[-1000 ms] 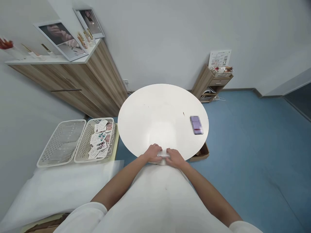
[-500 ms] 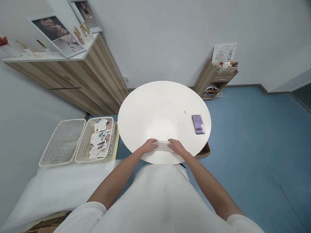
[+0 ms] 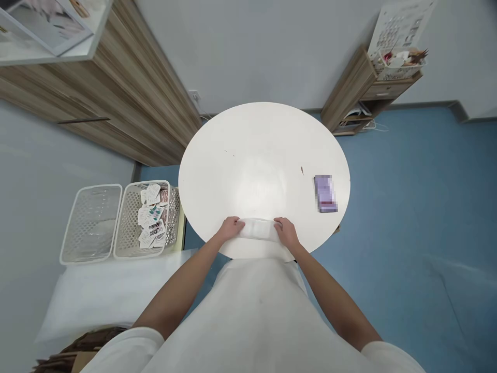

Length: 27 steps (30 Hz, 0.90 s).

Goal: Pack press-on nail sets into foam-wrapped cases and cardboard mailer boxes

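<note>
A whitish, see-through strip (image 3: pixel 259 229), like a folded plastic sleeve, lies crosswise near the front edge of the round white table (image 3: pixel 267 140). Its left end is pinched by my left hand (image 3: pixel 230 228), thumb on the near side and fingers curled at the edge. At the opposite end my right hand (image 3: pixel 286 231) grips it in the same way. The strip looks flat and stretched between both hands; its exact kind does not show. Farther right on the table lies a purple packet (image 3: pixel 326 194), blurred by pixels.
A small dark bit (image 3: pixel 302 170) lies on the table's right half. Left of the table are a white basket with printed cards (image 3: pixel 154 220) and a see-through basket (image 3: pixel 92 223). A wooden cabinet (image 3: pixel 128 77) and a small shelf unit (image 3: pixel 349 88) stand against the wall.
My hands have moved apart, and more of the strip shows between them. The camera has tipped down and closer, so the table looks larger.
</note>
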Tool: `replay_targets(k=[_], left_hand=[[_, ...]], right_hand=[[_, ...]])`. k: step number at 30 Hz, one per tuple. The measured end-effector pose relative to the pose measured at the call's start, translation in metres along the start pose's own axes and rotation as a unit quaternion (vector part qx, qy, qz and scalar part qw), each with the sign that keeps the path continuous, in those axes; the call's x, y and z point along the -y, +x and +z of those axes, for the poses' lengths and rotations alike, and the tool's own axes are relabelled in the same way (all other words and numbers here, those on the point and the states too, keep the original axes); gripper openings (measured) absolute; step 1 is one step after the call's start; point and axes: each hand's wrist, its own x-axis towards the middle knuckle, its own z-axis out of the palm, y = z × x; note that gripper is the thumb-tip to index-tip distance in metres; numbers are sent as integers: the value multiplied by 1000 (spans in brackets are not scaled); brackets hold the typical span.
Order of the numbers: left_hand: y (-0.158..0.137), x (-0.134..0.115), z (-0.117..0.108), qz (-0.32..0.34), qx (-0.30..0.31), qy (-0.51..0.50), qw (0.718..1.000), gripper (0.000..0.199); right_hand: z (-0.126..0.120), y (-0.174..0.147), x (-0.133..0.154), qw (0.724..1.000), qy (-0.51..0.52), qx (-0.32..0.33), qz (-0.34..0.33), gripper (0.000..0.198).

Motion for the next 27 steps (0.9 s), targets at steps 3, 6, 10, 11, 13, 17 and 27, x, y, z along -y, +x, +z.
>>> replay_targets(k=[3,6,10,11,13,17,27], left_hand=[[-4,-5,2,18,-41,121,992,20],[-10,-16,7,90,-134,228,960,20],[-14,-35,17,265,-68,327,904,40],[-14,-39,19,296,-26,341,892,41],[-13,-42,21,323,34,358,876,42],[-12,-36,21,315,57,367,873,55],[-23,-23,38,311,-33,358,880,53]], right_hand=[[2,-2,-3,998,-55,-2,-8,32],[4,-4,-3,990,-128,-29,-54,36],[5,-6,-1,972,-179,-13,-155,39],[5,-6,-1,968,-183,1,-174,40],[5,-6,0,962,-186,28,-198,39],[3,-6,5,956,-202,35,-210,39],[1,-26,26,941,-265,31,-207,53]])
